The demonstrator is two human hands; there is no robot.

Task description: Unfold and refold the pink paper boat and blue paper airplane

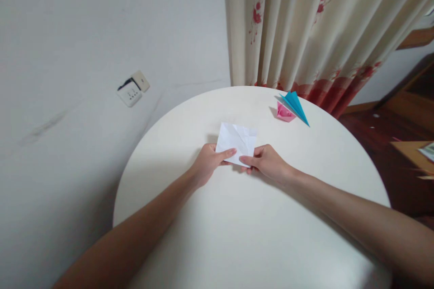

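A small white sheet of paper [237, 137] with crease lines is held between my two hands, just above the round white table. My left hand [209, 161] grips its lower left side, thumb lying on top and fingers underneath. At the lower right corner my right hand [267, 161] pinches the paper, its thumb also on the upper face. Both thumbs point inward toward each other. Most of the fingers are hidden behind the paper, so I cannot tell how many layers it has.
On the table [251, 216], at the far right, a blue paper plane [295, 107] leans against a pink paper boat [285, 114]. Behind stands a cream curtain [285, 22] with red flowers. A wall socket [130, 94] is on the left wall.
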